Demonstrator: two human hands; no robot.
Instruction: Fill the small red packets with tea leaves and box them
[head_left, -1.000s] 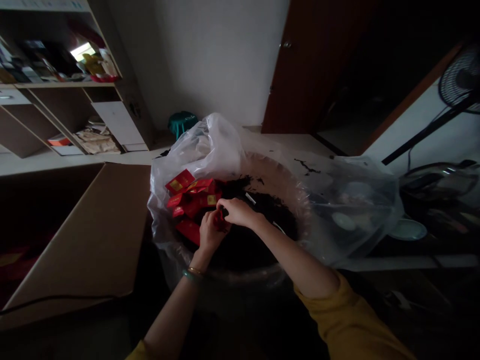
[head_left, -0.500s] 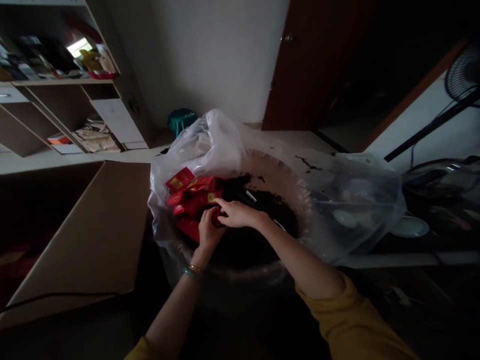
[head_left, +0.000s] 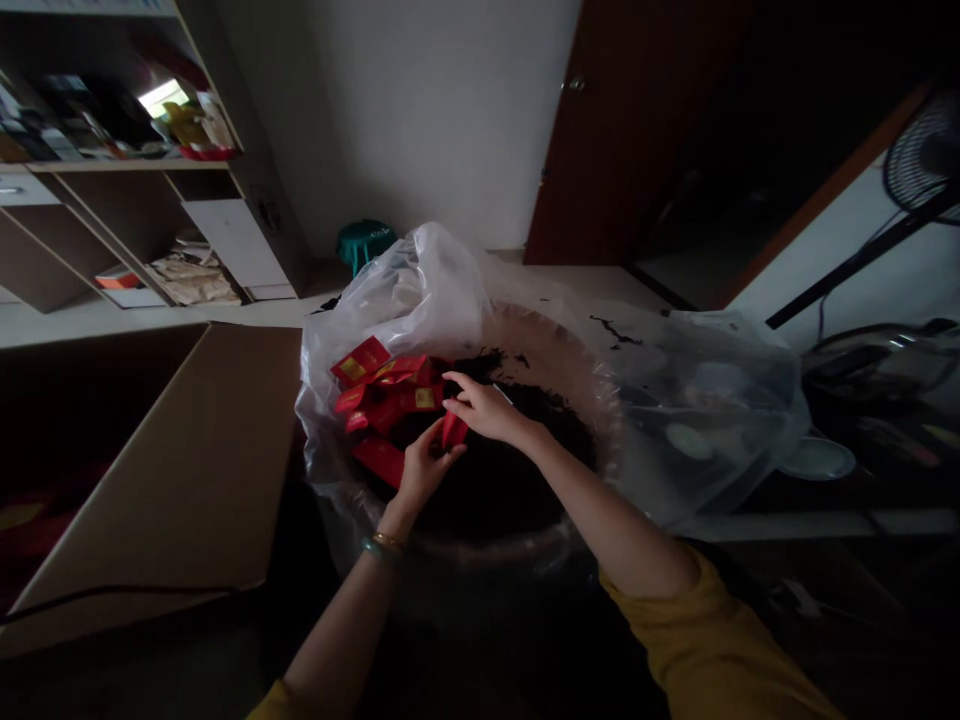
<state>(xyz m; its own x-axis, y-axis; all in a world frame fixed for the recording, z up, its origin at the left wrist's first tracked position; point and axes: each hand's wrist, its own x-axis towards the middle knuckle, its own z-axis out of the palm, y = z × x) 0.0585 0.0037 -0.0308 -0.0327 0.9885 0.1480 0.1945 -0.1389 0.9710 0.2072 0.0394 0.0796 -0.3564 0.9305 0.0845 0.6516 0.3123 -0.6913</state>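
Observation:
Over a round tub [head_left: 517,325] lined with clear plastic, my left hand [head_left: 426,462] grips a small red packet [head_left: 454,428] from below. My right hand [head_left: 484,408] is at the packet's upper end, its thumb and fingers bent close to it; whether they pinch it is hard to tell. A pile of red packets with gold labels [head_left: 390,385] lies at the tub's left side. Dark, loose, leaf-like material [head_left: 487,500], which looks like dry tea, fills much of the tub. A small white strip [head_left: 502,393] shows beside my right hand.
An open cardboard box [head_left: 180,470] stands at the left, with red things inside. Clear plastic sheeting [head_left: 712,400] spreads to the right, near a pale dish [head_left: 817,458]. Shelves [head_left: 142,190], a teal bin [head_left: 365,243], a door [head_left: 592,130] and a fan [head_left: 926,150] are farther back.
The red packet has come up into clearer view between my hands. My right hand has shifted slightly right and up, and its pointing index finger is now drawn back from the pile.

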